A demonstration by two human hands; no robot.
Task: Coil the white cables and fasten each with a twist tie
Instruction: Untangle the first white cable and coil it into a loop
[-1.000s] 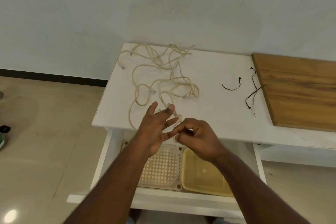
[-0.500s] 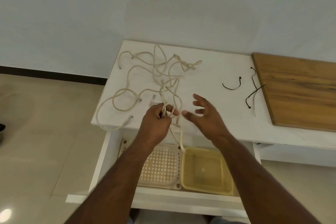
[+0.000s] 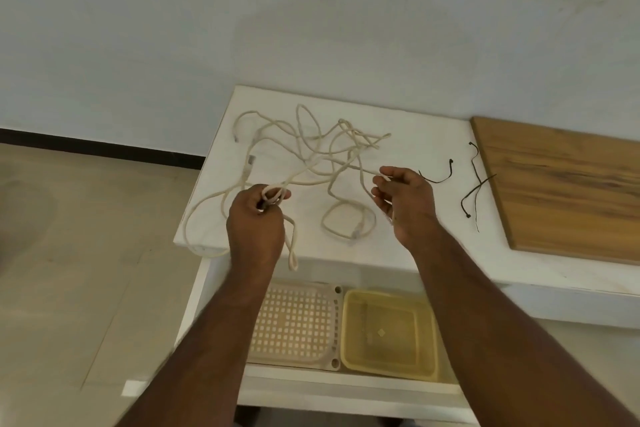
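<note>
While white cables (image 3: 311, 149) sprawl tangled across the table (image 3: 415, 135), left hand (image 3: 256, 222) curled round a small loop at seven o'clock, right hand (image 3: 405, 198) pinching a strand at four o'clock, black twist ties (image 3: 476, 184) toward three o'clock.

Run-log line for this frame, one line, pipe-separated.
stage: coiling first cable | left hand: grips small coil | right hand: pinches white cable | twist ties: untouched on table | coils tied: none visible

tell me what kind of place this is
Probably a plain room at home: a white table against a bare wall, tiled floor, and a plastic basket on its lower shelf.
</note>
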